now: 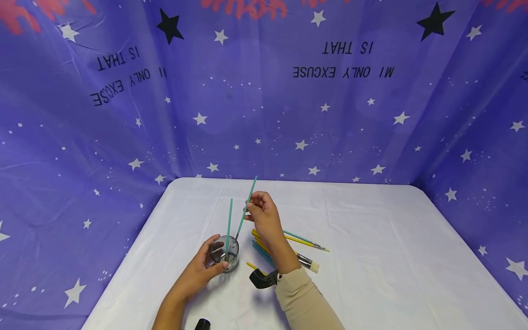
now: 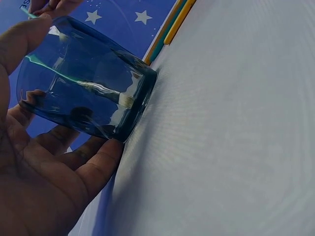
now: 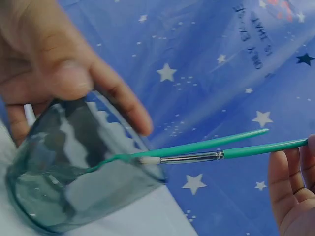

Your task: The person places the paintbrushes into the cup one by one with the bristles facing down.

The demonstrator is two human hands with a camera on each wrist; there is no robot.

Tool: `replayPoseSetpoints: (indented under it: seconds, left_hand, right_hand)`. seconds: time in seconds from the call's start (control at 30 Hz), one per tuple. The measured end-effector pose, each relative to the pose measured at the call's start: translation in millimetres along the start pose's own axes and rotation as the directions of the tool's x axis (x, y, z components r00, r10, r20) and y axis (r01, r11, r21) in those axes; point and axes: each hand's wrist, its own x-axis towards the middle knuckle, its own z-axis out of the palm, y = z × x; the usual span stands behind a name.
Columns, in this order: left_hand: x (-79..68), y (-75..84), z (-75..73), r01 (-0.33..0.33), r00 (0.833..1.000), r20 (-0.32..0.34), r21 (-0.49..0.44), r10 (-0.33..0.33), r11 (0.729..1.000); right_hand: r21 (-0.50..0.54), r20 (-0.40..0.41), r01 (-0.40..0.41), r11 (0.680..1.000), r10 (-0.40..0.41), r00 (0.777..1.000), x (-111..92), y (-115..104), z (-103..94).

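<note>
My left hand (image 1: 200, 272) grips a clear, bluish drinking glass (image 3: 44, 199), its thumb on one side and fingers round the other. In the left wrist view the glass's base is down at the white cloth. A green-handled paintbrush (image 1: 229, 222) leans inside the glass, bristles down. Above the rim and to the right, my right hand (image 1: 267, 219) pinches a second green-handled paintbrush (image 3: 261, 149) by its handle. That brush points bristles down, and its pale tip overlaps the glass's mouth in the right wrist view.
Right of the glass lies a loose pile of paintbrushes, with yellow handles (image 1: 293, 238), teal handles (image 1: 262, 253) and a wide flat brush (image 1: 307, 262), partly hidden under the right forearm. The white table (image 1: 371, 256) is backed by a purple star-patterned curtain (image 1: 264, 91). A black wrist camera (image 1: 261, 279) sits on the right wrist.
</note>
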Motion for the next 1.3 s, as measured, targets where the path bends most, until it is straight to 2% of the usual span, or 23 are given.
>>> replayPoseSetpoints:
  seconds: [0.17,0.3,0.5,0.87,1.1,1.3]
  left_hand:
    - [0.6,-2.2,-1.0,-0.006,1.000,0.005,-0.005,0.006,1.000]
    - [0.7,-2.5,-1.2,-0.014,1.000,0.007,-0.009,0.014,1.000]
    - [0.3,-1.8,-0.1,-0.017,1.000,0.012,-0.013,0.017,1.000]
    - [-0.4,-1.0,-1.0,0.000,1.000,0.016,-0.018,0.000,1.000]
    - [-0.7,0.1,-1.9,-0.004,1.000,0.012,-0.016,0.004,1.000]
    - [-0.5,0.3,-1.7,-0.007,1.000,0.014,-0.007,0.007,1.000]
  right_hand:
    - [-0.043,0.029,-0.043,0.998,0.044,0.999,-2,12,8.7]
    - [-0.071,0.046,-0.073,0.995,0.077,0.996,-8,10,16.4]
    - [-0.123,0.062,-0.070,0.990,0.079,0.995,-19,-1,24.3]
    - [-0.184,0.101,-0.079,0.980,0.098,0.990,-24,9,28.1]
    - [-0.238,0.093,-0.056,0.970,0.081,0.992,-23,7,26.1]
    - [-0.270,0.082,-0.078,0.960,0.104,0.991,-11,29,10.1]
